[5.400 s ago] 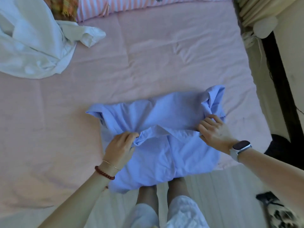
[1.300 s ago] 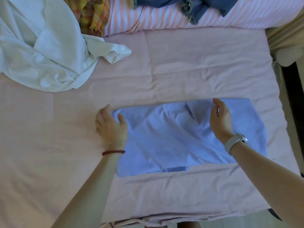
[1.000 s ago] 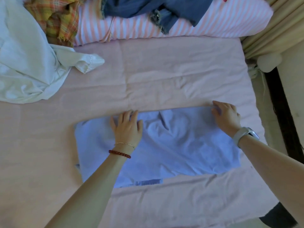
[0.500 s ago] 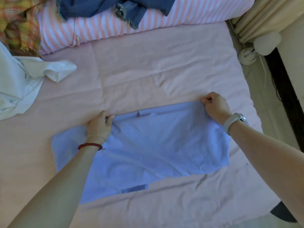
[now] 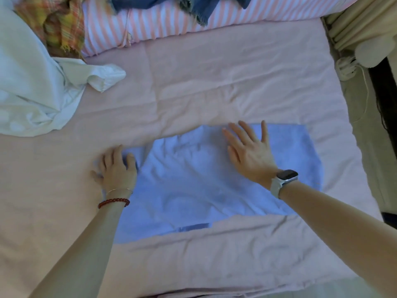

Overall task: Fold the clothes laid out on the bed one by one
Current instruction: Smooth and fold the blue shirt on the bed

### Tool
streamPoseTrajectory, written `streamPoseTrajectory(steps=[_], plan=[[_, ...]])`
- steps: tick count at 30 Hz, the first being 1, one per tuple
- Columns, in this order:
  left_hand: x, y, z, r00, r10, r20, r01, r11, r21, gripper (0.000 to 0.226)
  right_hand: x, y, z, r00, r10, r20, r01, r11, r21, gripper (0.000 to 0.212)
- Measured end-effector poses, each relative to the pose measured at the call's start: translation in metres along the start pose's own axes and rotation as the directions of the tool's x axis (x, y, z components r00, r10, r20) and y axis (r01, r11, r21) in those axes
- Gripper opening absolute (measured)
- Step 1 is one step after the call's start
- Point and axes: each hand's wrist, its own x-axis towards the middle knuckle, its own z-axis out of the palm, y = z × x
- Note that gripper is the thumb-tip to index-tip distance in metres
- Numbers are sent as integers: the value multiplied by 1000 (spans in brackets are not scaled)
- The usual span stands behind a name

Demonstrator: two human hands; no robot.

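A light blue garment lies folded into a flat rectangle on the pink bed sheet, near the front edge. My left hand rests on its left end, fingers slightly bent and pressing the cloth down. My right hand lies flat on the upper right part with fingers spread. A crumpled white garment sits at the far left. A plaid cloth and a dark denim piece lie at the head of the bed.
A pink-and-white striped pillow runs along the far side under the denim. The bed's right edge drops to a strip of floor with a cord and cream curtains. Bare sheet lies between the blue garment and the pillow.
Both hands have let go of the garment's far edge. The right hand has opened flat on the cloth and moved inward; the left hand now presses the left end.
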Motion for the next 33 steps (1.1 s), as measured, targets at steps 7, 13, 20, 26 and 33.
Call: streamPoseTrajectory(steps=[7, 13, 20, 26, 33], plan=[[29, -48, -7, 990, 142, -18, -141, 989, 46, 26, -14, 19, 34, 940, 123, 318, -65, 980, -186, 56], [6, -49, -20, 984, -99, -150, 37, 929, -368, 33, -28, 44, 17, 837, 525, 154, -516, 851, -93, 52], [-128, -64, -1, 840, -531, 107, 496, 673, -549, 58, -97, -42, 12, 963, 240, 125, -235, 971, -53, 54], [-135, -60, 9, 820, -565, 89, 491, 615, -616, 24, -87, -53, 26, 871, 410, 272, -404, 911, -80, 57], [-118, -94, 9, 875, -457, 160, 386, 459, -800, 29, -76, -27, 47, 813, 428, 395, -433, 898, -82, 53]])
